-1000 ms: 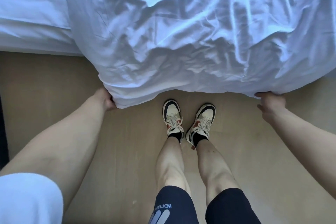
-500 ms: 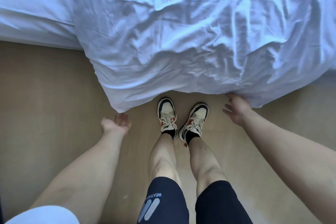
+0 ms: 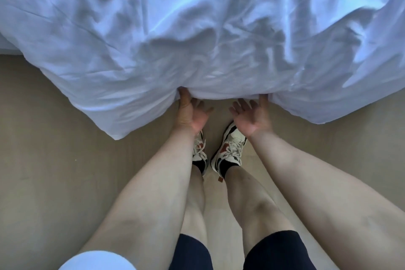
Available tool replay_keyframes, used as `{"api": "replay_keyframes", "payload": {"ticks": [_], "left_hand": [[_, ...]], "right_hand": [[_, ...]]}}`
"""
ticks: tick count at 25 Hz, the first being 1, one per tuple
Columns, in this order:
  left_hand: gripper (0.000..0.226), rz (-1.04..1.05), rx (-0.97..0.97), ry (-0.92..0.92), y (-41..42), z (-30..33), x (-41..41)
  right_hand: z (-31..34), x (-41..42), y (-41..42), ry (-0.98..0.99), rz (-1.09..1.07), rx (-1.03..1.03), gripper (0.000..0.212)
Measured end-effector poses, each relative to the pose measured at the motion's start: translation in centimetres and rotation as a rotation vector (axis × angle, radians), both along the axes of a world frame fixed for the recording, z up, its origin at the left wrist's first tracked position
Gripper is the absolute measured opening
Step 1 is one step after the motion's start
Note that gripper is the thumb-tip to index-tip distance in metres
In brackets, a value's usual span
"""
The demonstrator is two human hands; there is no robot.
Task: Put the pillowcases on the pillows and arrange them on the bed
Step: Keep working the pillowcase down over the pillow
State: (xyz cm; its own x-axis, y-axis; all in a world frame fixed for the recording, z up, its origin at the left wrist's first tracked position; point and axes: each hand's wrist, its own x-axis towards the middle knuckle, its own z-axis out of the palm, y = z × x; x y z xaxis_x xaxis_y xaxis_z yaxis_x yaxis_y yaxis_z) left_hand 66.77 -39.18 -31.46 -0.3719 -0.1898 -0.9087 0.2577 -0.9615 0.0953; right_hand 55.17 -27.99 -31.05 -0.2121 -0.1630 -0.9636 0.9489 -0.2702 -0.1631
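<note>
A big, crumpled white pillowcase cloth (image 3: 197, 39) fills the top of the view and hangs down over the floor; whether a pillow is inside it I cannot tell. My left hand (image 3: 192, 116) and my right hand (image 3: 252, 116) are close together under the middle of its lower edge. Both palms face inward with the fingers spread. The left thumb and the tips of the right fingers touch the hem, and neither hand grips it.
Beige floor (image 3: 54, 160) lies below the cloth on both sides. My legs and two white, black and red trainers (image 3: 230, 151) stand right under my hands. A corner of the cloth (image 3: 118, 133) droops lowest at the left.
Both hands let go of the cloth's outer corners and moved inward to the middle of its lower edge. The view came closer to the cloth, which now hangs lower.
</note>
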Motion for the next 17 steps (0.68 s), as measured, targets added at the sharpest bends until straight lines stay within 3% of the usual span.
{"api": "replay_keyframes", "payload": {"ticks": [2, 3, 5, 7, 12, 17], "left_hand": [[0.129, 0.108, -0.052, 0.107, -0.7, -1.6, -0.5], [0.114, 0.189, -0.094, 0.198, -1.2, -2.6, -0.5], [0.104, 0.317, -0.138, 0.356, -2.1, -3.9, 0.1], [0.107, 0.37, -0.129, 0.424, -2.5, -4.3, 1.3], [0.088, 0.362, -0.099, 0.404, 0.4, 0.7, 5.0], [0.059, 0.319, -0.118, 0.257, 3.7, 9.8, 8.7]], "right_hand": [[-2.5, -0.7, -0.9, 0.049, -0.083, -0.147, 0.063], [-3.4, -1.2, -1.3, 0.083, -0.145, -0.253, 0.058], [-4.2, -2.2, -1.7, 0.134, -0.279, -0.447, 0.062], [-4.1, -2.2, -1.3, 0.145, -0.327, -0.53, 0.082], [0.9, 1.0, 2.5, 0.112, -0.304, -0.413, 0.094], [10.0, 4.9, 6.6, 0.082, -0.294, -0.341, 0.086]]}}
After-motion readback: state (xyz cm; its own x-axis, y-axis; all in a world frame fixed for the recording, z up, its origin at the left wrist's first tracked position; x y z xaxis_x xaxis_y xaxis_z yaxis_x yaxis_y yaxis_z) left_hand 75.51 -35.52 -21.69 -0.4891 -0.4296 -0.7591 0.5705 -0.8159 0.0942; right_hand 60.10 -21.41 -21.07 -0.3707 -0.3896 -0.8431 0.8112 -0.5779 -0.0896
